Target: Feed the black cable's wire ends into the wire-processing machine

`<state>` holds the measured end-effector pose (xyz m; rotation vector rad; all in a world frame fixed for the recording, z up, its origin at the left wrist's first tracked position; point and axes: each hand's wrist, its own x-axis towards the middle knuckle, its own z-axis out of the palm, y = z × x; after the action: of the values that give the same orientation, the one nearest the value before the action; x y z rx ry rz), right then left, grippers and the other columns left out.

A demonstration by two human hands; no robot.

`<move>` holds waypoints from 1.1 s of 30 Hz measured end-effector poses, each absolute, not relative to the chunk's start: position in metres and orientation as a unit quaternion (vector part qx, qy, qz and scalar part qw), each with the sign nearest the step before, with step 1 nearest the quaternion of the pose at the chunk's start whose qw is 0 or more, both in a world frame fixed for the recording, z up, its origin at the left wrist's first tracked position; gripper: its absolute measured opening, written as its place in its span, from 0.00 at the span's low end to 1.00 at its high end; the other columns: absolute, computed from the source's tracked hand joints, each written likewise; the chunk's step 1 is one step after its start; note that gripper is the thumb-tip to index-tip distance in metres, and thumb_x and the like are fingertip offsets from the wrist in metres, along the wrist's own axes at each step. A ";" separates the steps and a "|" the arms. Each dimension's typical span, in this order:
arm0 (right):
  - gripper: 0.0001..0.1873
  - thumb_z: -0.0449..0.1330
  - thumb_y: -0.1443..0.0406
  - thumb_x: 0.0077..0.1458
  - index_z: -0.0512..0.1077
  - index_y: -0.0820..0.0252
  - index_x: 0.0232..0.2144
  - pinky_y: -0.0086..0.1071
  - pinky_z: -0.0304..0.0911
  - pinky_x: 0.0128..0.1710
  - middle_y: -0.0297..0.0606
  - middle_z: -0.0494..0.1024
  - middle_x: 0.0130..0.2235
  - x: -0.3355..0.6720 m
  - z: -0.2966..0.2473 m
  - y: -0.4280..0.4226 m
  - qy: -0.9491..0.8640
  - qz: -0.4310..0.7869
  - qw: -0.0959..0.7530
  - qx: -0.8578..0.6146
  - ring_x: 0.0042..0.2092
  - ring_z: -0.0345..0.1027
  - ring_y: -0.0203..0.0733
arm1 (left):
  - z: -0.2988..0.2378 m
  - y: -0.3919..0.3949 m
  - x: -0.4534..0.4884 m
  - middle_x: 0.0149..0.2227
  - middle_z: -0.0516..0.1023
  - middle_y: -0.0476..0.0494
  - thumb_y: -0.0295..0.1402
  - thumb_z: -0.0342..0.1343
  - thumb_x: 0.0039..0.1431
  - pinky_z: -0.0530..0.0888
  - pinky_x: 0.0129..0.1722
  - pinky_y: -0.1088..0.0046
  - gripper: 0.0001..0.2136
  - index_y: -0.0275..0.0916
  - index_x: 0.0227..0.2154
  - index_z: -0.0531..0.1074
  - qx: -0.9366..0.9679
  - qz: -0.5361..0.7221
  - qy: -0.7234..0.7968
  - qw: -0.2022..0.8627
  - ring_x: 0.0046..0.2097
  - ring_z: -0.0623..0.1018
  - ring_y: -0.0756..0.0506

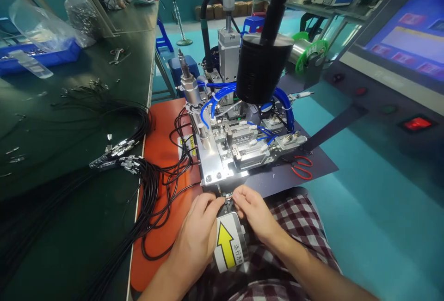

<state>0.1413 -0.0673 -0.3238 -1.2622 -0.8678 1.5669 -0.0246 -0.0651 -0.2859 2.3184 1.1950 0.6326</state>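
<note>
My left hand [200,227] is closed, thumb and forefinger pinched together at the front edge of the bench machine [213,162]. Facing it, my right hand [255,211] pinches at the same spot. A small shiny metal connector [228,196] shows between the fingertips of both hands, above a small dark fixture. A black cable [152,258] loops towards my left hand and disappears beneath it, so its end is hidden. Just below the fingers sits a white cover with a yellow arrow [226,245].
Bundled black cables [149,190] with metal ends [132,164] hang over the dark table's edge, left. Red-handled scissors [302,168] lie right of the machine. A black tube with a hood [265,67] hangs above it. A control screen [409,37] stands at right.
</note>
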 end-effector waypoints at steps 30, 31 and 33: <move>0.24 0.59 0.45 0.49 0.62 0.57 0.21 0.29 0.47 0.22 0.26 0.61 0.20 0.136 -0.329 -0.058 -0.364 0.639 0.476 -0.482 0.21 0.50 0.33 | -0.279 -0.107 -0.045 0.43 0.73 0.40 0.25 0.42 0.60 0.76 0.31 0.72 0.22 0.45 0.57 0.61 0.824 0.235 0.512 0.065 0.38 0.77 0.44; 0.24 0.60 0.45 0.49 0.62 0.57 0.22 0.29 0.47 0.22 0.26 0.61 0.20 0.136 -0.330 -0.058 -0.365 0.639 0.477 -0.481 0.21 0.50 0.32 | -0.288 -0.118 -0.050 0.45 0.72 0.39 0.26 0.43 0.61 0.76 0.32 0.70 0.24 0.45 0.60 0.57 0.810 0.214 0.545 0.023 0.40 0.77 0.42; 0.24 0.60 0.44 0.47 0.61 0.57 0.22 0.29 0.47 0.22 0.25 0.61 0.20 0.135 -0.330 -0.057 -0.365 0.641 0.478 -0.477 0.20 0.50 0.32 | -0.305 -0.137 -0.057 0.48 0.71 0.35 0.28 0.42 0.62 0.75 0.36 0.62 0.27 0.44 0.64 0.48 0.771 0.158 0.613 -0.066 0.45 0.75 0.38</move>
<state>0.1354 -0.0572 -0.3297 -1.1634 -0.8918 1.5643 -0.0574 -0.1367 -0.3046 2.5304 2.0122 0.5191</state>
